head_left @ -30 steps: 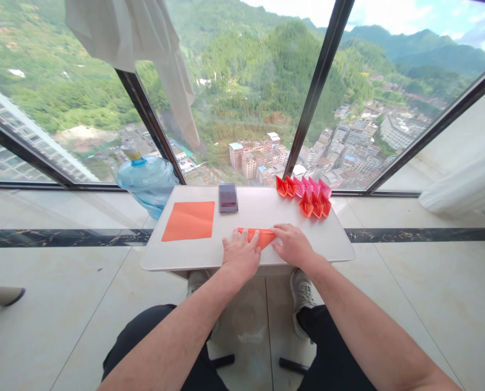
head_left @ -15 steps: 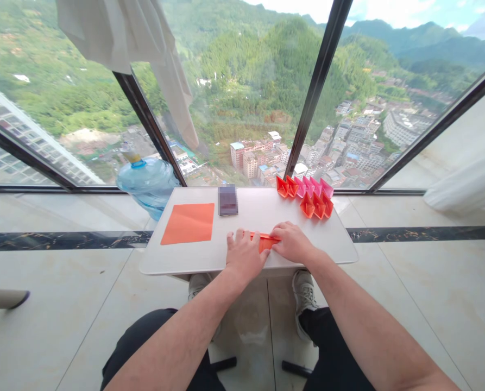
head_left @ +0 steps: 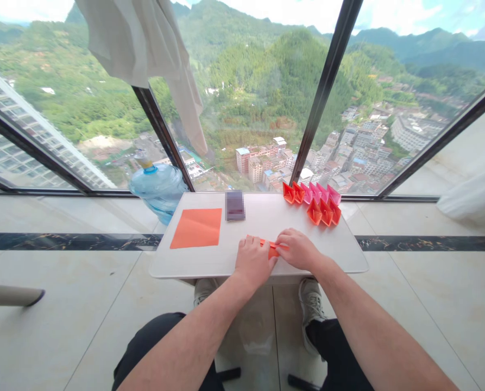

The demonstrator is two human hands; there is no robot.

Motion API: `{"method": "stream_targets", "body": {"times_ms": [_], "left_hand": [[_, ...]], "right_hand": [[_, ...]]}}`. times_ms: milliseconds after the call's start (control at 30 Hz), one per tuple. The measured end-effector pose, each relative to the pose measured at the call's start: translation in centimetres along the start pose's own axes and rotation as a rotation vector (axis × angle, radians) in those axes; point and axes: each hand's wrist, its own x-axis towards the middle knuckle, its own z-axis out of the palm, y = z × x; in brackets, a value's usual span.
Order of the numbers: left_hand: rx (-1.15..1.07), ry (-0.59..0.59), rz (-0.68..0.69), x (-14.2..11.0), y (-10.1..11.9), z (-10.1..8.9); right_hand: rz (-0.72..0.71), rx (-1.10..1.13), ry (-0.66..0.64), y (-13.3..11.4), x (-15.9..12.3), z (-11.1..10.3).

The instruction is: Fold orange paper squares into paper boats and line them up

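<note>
Between my hands, near the front edge of the white table (head_left: 209, 262), lies a folded strip of orange paper (head_left: 272, 251). My left hand (head_left: 253, 259) presses over its left part, fingers bent and close together. At the strip's right end, my right hand (head_left: 296, 248) pinches the paper with thumb and fingers. Parts of the strip are hidden under both hands. To the left, a flat orange paper sheet (head_left: 196, 228) rests on the table. Several folded red paper pieces (head_left: 323, 213) and pink ones (head_left: 319, 192) stand in rows at the back right.
A dark, blurred-out rectangular object (head_left: 235, 205) lies at the table's back, right of the sheet. Behind the table's left corner is a large blue water bottle (head_left: 158, 187). Tall windows (head_left: 262, 98) rise beyond, with a pale curtain (head_left: 144, 49) hanging on the left.
The view has tilted up slightly and shifted left. My right hand's fingers have closed more tightly at the strip's right end, and my left hand has slid a little over the paper.
</note>
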Motion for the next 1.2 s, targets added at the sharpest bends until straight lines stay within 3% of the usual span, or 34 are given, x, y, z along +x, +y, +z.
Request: {"method": "stream_targets", "body": {"times_ms": [167,367,467,633,733,833,900,933,1033,1100,1200], "left_hand": [[-0.009,-0.023,0.009,0.4,-0.1,-0.1],[-0.044,-0.011,0.035,1.3,-0.6,-0.6],[-0.213,0.055,-0.110,1.6,-0.7,-1.3],[-0.827,0.248,-0.366,2.3,-0.8,-1.8],[-1.072,0.222,-0.494,2.9,-1.1,-1.2],[-1.109,0.222,-0.566,3.3,-1.9,-0.6],[-0.979,0.262,-0.455,3.6,-3.0,-0.5],[-0.903,0.218,-0.356,3.7,-3.5,-0.5],[-0.746,-0.045,-0.194,4.0,-4.9,-0.2],[-0.620,-0.125,-0.139,4.2,-5.2,0.1],[-0.488,-0.154,-0.092,4.3,-5.1,0.5]], "right_hand": [[0.143,0.285,0.150,0.3,0.2,0.0],[0.329,0.697,0.175,0.5,0.8,-0.6],[0.340,0.796,0.211,0.3,1.2,-0.8],[0.348,0.877,0.218,0.1,1.8,-0.6],[0.413,0.886,0.226,0.0,2.1,-0.8],[0.444,0.785,0.141,0.2,2.3,-1.2],[0.435,0.717,0.021,0.6,2.4,-1.5],[0.420,0.697,-0.044,0.8,2.4,-1.5],[0.362,0.647,-0.205,1.4,2.7,-1.2],[0.348,0.556,-0.244,1.5,3.0,-0.9],[0.319,0.401,-0.237,1.4,3.3,-0.5]]}}
